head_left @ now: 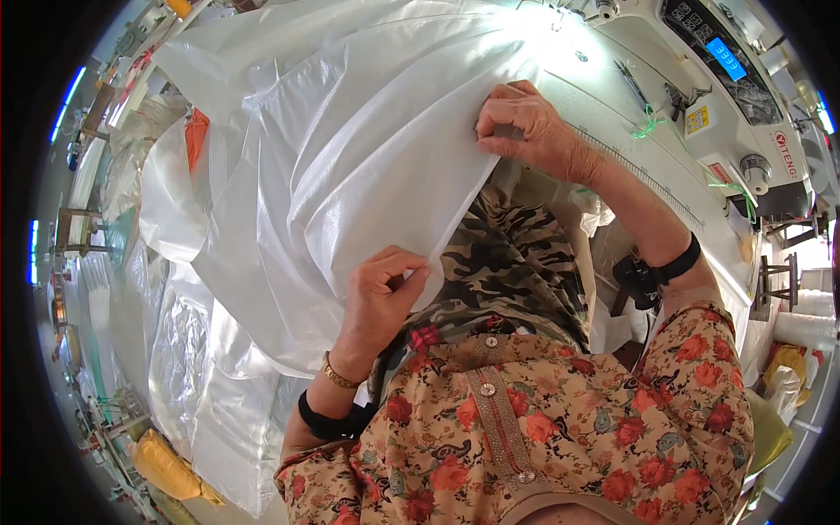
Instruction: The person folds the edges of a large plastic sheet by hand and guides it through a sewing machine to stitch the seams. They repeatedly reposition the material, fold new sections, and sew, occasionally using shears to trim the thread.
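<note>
A large sheet of white woven plastic (350, 157) spreads in folds from the sewing machine's lit needle area down over my lap. My left hand (385, 284) pinches the sheet's near edge low down, thumb against fingers. Farther up the same edge, my right hand (525, 127) is closed on it, close to the machine bed. Between the two hands the edge runs in a nearly straight slant. Bright glare hides the needle and presser foot.
The sewing machine (744, 114) with a lit display stands at the far right. Tweezers (630, 80) with green thread lie on its bed (604, 96), beside a ruler strip (639, 171). Clear plastic (179, 341) is heaped at left. A yellow bundle (171, 468) lies lower left.
</note>
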### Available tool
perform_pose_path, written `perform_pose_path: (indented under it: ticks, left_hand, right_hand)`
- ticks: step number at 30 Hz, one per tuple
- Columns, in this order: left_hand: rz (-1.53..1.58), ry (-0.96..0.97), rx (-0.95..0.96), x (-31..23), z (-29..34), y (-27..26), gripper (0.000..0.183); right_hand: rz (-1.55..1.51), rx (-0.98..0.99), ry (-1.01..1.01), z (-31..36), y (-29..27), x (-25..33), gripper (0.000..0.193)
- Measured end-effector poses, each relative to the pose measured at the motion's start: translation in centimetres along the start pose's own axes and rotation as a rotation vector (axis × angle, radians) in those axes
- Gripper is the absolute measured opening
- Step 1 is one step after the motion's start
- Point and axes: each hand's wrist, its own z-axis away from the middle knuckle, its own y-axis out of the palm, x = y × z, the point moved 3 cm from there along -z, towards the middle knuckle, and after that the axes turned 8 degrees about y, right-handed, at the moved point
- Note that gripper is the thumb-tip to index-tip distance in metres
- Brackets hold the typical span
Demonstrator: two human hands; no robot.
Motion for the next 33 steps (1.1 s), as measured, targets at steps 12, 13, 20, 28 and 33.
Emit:
perform_pose_path:
  ticks: [12, 13, 20, 28, 33]
  left_hand:
    - [0.101, 0.146, -0.118, -2.2, 0.7, -0.1, 0.03]
    - [0.103, 0.148, -0.122, -2.1, 0.5, -0.1, 0.03]
    - [-0.219, 0.275, -0.26, -2.9, -1.0, -0.3, 0.018]
    - [-0.457, 0.369, -0.286, -4.0, -1.9, -1.8, 0.005]
    - [-0.362, 0.387, -0.297, -3.6, -1.9, -2.4, 0.006]
  right_hand:
    - [0.136, -0.058, -0.254, 2.2, 4.0, 5.8, 0.02]
    - [0.158, -0.08, -0.271, 2.4, 4.1, 6.1, 0.02]
    - [0.176, -0.12, -0.284, 1.5, 3.0, 4.6, 0.022]
    - [0.213, -0.07, -0.169, -0.1, 0.2, 1.2, 0.026]
    - [0.094, -0.078, -0.054, -1.1, -1.4, -1.3, 0.023]
